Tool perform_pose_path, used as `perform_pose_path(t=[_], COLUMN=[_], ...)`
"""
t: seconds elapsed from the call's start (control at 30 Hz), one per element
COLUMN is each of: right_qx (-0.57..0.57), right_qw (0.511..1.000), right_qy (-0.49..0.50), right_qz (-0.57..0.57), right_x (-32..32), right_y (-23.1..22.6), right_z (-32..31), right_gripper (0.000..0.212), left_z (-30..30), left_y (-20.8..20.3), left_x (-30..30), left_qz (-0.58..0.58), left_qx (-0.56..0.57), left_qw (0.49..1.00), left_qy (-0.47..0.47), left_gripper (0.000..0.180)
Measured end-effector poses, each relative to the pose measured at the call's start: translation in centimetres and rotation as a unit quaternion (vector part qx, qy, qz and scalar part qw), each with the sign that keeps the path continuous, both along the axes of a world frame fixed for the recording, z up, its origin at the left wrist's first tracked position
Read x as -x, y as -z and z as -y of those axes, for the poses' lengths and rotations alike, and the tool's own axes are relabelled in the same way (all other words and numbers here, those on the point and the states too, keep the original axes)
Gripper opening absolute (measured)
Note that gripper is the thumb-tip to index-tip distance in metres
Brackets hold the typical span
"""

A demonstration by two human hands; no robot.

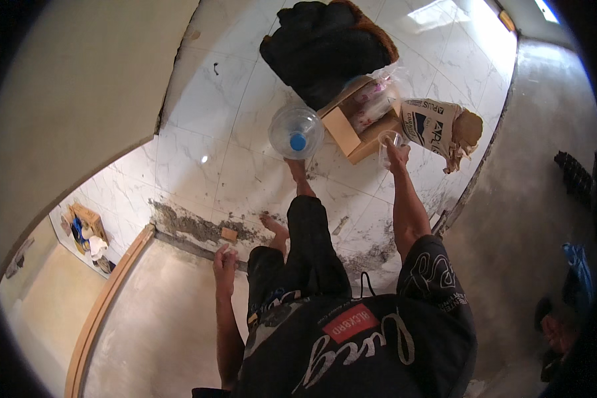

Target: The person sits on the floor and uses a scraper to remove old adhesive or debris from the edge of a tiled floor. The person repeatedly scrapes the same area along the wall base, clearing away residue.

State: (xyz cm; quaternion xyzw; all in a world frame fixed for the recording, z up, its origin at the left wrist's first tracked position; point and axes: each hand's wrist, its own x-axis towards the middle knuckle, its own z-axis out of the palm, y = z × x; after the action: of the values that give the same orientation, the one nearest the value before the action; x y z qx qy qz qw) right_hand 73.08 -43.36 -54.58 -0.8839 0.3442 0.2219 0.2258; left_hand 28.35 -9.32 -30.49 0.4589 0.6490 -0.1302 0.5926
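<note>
The right hand (397, 156) is closed around a small clear plastic cup (385, 151), held just by the near right side of an open brown cardboard box (342, 132); whether cup and box touch, I cannot tell. The left hand (225, 264) hangs lower and nearer, well apart to the left, its fingers bent; I cannot tell whether the pale spot at its fingertips is something held.

The step in hand seems to be handling the cup at the box. Moving it from there calls for a light grip, since such thin plastic probably dents easily, and for keeping clear of the printed brown paper bag (432, 125) to the right.

Left of the box is a wide, clear plastic vessel (280, 131) with a round blue piece (298, 141) in the middle; farther off lies a heap of dark cloth (322, 50) on white marbled floor tiles (202, 142).
</note>
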Motion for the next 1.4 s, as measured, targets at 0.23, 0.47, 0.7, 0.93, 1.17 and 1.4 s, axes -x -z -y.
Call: perform_pose_path(t=[0.23, 0.47, 0.7, 0.93, 1.17, 1.4], right_qx=[0.008, -0.025, -0.160, -0.121, 0.047, 0.056], right_qw=[0.999, 0.997, 0.886, 0.806, 0.778, 0.860], right_qy=[0.012, 0.001, -0.423, -0.579, -0.616, -0.508], right_qz=[0.048, 0.078, 0.105, -0.003, -0.117, 0.006], right_x=[0.8, 2.9, 5.0, 8.9, 10.9, 10.0], right_y=[-3.7, -2.6, -2.2, -5.6, -1.0, -3.3], right_z=[-4.0, -4.5, -9.6, -21.4, -26.2, -28.2], right_gripper=[0.092, 0.086, 0.060, 0.058, 0.060, 0.057], left_z=[-0.1, 2.8, 4.6, 4.0, 4.4, 5.6], left_y=[-0.3, 1.4, 1.2, 1.0, 1.0, 1.1], left_x=[-0.1, 4.2, 4.9, 4.5, 6.3, 10.5], left_qz=[0.010, -0.035, -0.065, -0.036, -0.016, -0.015], left_qx=[-0.005, 0.044, 0.052, 0.058, 0.032, 0.021], left_qw=[0.999, 0.994, 0.989, 0.990, 0.987, 0.978], left_qy=[-0.032, -0.098, -0.123, -0.127, -0.155, -0.205], left_gripper=[0.041, 0.045, 0.039, 0.048, 0.049, 0.048])
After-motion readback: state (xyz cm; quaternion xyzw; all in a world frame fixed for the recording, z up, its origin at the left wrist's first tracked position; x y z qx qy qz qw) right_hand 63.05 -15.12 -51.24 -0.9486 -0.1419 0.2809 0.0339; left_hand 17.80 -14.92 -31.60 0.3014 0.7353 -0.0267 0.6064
